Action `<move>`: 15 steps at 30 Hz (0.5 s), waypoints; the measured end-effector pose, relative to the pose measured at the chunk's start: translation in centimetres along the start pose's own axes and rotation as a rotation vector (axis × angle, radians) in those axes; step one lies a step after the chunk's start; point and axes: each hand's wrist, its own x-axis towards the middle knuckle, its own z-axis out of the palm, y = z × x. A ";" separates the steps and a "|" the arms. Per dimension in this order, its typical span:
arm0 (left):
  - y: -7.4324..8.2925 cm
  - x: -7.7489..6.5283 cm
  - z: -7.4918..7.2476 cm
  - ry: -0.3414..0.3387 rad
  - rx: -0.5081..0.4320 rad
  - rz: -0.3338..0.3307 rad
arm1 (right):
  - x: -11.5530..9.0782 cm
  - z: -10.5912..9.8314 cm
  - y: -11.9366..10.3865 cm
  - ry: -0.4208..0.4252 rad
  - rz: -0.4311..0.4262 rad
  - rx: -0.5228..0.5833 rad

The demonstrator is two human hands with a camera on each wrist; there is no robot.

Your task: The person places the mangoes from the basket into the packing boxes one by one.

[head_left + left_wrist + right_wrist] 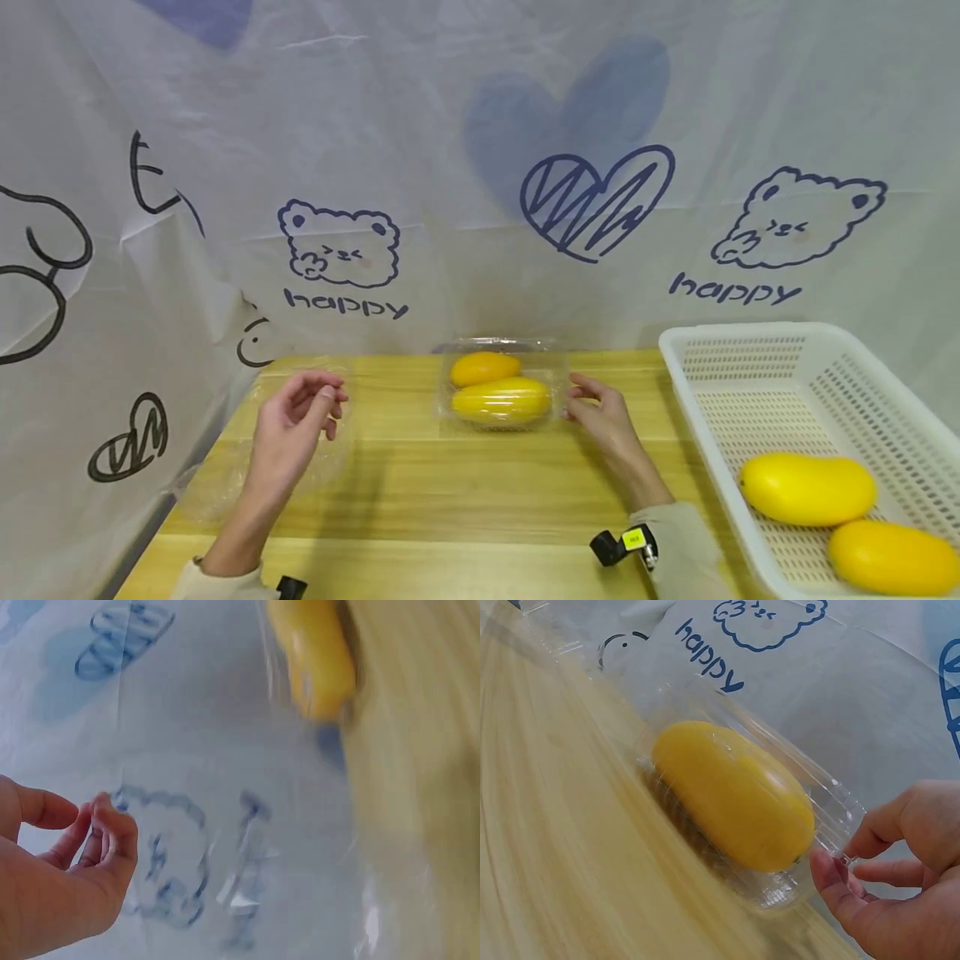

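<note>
A clear plastic clamshell box [546, 360] sits at the back of the wooden table with two yellow mangoes inside, one mango [484, 368] behind the other mango [501, 402]. My right hand [606, 418] pinches the box's right edge between thumb and fingers, and the right wrist view shows that plastic rim [846, 859] at the fingertips. To the left, my left hand [292, 421] is raised over the table with loosely bent fingers. In the left wrist view that left hand [86, 874] has thumb and fingertips close together and holds nothing visible.
More clear plastic packaging [217, 487] lies along the table's left side, partly behind my left forearm. On the right stands a white slatted basket [678, 367] with two mangoes [808, 489] in it. A printed cloth [450, 275] hangs behind the table [450, 500].
</note>
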 end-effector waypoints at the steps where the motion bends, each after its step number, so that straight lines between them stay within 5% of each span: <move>1: 0.1 0.1 -0.9 0.013 0.007 0.008 | 0.0 0.0 0.0 -0.001 0.003 -0.002; 3: 0.0 0.5 -2.6 0.047 0.094 0.043 | 0.0 0.1 -0.1 0.000 0.008 -0.009; 8: -1.6 1.1 -7.4 0.085 0.502 0.121 | 0.1 0.4 -0.3 -0.012 0.024 -0.011; 12: -3.4 1.3 -11.1 0.022 0.744 0.097 | 0.3 0.7 -0.2 -0.022 0.034 0.000; 15: -5.0 1.7 -13.4 -0.097 0.817 0.036 | 0.4 0.9 -0.2 -0.017 0.042 0.002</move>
